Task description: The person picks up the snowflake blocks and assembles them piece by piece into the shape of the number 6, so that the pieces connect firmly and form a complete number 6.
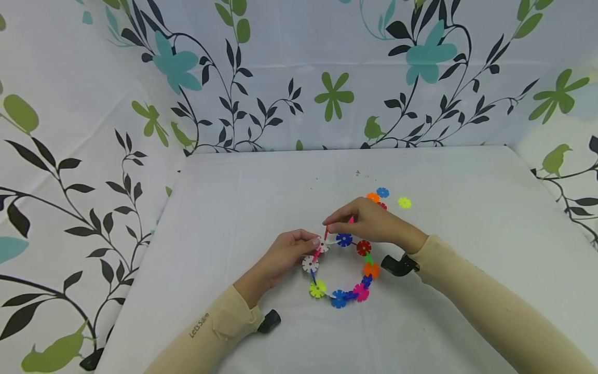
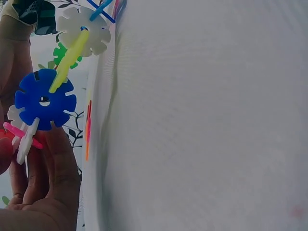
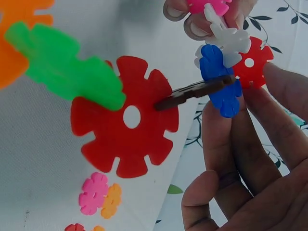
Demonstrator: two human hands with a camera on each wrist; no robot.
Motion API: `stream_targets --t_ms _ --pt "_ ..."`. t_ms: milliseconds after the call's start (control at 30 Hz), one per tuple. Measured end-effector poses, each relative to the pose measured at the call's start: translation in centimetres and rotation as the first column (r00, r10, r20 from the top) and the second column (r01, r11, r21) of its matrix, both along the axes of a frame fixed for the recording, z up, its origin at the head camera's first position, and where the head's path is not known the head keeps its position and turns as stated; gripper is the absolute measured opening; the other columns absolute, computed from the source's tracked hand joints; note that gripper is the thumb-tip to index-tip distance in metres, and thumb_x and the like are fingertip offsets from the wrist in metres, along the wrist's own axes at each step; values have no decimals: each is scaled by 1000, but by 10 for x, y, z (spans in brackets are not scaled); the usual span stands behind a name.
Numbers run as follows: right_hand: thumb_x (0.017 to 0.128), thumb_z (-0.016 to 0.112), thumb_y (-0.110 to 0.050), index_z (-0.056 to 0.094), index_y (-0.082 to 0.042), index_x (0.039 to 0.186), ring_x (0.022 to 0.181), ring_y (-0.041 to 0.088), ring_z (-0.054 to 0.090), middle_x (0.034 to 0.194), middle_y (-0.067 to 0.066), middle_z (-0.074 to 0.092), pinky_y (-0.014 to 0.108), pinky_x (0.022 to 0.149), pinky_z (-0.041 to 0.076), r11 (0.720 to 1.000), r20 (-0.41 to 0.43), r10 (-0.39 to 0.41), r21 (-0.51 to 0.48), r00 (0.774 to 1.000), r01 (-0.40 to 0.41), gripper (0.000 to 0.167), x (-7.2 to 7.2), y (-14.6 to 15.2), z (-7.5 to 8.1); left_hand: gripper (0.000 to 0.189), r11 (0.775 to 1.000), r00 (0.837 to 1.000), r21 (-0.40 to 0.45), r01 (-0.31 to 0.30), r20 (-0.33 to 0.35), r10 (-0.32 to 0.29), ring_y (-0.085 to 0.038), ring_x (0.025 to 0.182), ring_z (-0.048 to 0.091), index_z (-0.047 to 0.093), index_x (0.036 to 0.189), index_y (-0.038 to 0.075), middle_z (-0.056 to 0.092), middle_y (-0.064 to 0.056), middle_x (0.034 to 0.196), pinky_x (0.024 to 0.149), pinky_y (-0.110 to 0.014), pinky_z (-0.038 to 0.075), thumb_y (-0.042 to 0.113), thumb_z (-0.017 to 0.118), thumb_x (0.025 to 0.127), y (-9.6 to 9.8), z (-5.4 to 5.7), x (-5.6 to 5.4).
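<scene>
A ring of notched plastic flower discs (image 1: 363,248) in several colours lies between the hands, with more discs standing edge-on as links. My left hand (image 1: 291,254) pinches the ring's upper left side at a white disc (image 1: 323,244). A red disc (image 3: 252,62) is held between the thumb and fingers of my right hand (image 1: 374,226), tilted edge-on in the head view. Beside it, a white link (image 3: 228,43) and a dark blue disc (image 3: 219,82) show in the right wrist view. The left wrist view shows that dark blue disc (image 2: 45,101) near the left fingers.
Loose discs lie behind the right hand: blue (image 1: 383,192), yellow (image 1: 404,202), orange (image 1: 372,197) and others partly covered by it. Black wrist cameras (image 1: 269,321) hang at both cuffs. A white cloth (image 1: 233,197) covers the table, with a patterned leaf cloth (image 1: 280,62) behind.
</scene>
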State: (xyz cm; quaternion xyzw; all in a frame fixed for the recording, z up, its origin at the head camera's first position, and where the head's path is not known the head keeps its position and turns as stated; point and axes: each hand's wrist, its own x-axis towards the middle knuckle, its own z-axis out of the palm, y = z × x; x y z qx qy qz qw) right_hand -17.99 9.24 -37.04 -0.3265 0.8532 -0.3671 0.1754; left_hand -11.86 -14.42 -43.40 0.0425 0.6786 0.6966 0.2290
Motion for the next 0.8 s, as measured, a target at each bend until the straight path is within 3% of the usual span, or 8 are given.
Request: stream_targets --t_ms 133,333,633,800 --pt "96 71 -32 78 -14 117 103 16 68 112 -3 74 32 76 58 1000 -11 13 -2 1000 -13 28 -1 0 -1 30 1000 1000 -5 1 5 -1 -18 98 68 62 122 -3 74 -10 105 92 -32 53 19 64 101 -1 1 1" --pt "97 70 -32 78 -12 115 103 14 68 111 -5 74 36 85 55 999 12 40 -14 999 -40 28 -2 -1 -3 27 1000 1000 -20 -13 -3 13 -17 98 69 63 118 -4 75 -12 105 91 -30 53 18 63 102 -1 4 4" --pt "96 71 -22 75 -5 114 99 18 68 110 -1 74 39 85 56 993 146 11 -114 989 6 25 -1 1 -9 22 999 999 -22 -43 -34 42 -28 93 71 60 116 -4 74 -14 101 88 -29 55 15 59 104 6 6 7" --pt "94 74 -26 80 -13 104 96 18 68 101 -3 74 40 82 56 996 141 -28 -84 990 40 17 1 4 -7 19 996 996 -39 -77 -55 75 -22 80 71 60 113 -5 72 -12 96 82 -31 57 12 58 104 11 6 9"
